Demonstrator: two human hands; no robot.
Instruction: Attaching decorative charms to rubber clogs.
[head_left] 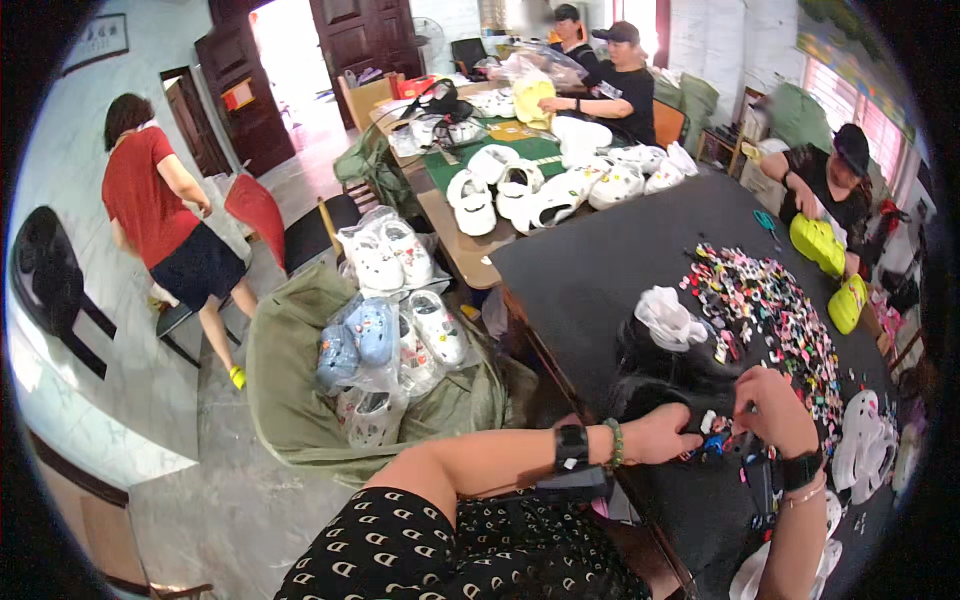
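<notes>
My left hand (655,435), with a green bead bracelet and a black band at its wrist, rests low over the black table (590,270). Its fingers are parted beside a small cluster of colourful shoe charms (716,440). Across that cluster my right hand (778,405) bends down with fingers pinched together; what they hold, if anything, is too small to make out. A shiny black plastic bag (650,375) lies just beyond my left hand, under a crumpled white bag (670,318). A large heap of mixed charms (775,320) spreads farther right.
White clogs (865,445) lie right of my right arm. More white clogs (550,195) cover the far table. A green sack (300,370) with bagged shoes stands left. One person (835,190) handles lime clogs (818,245); two people work far back; another (165,200) walks at left.
</notes>
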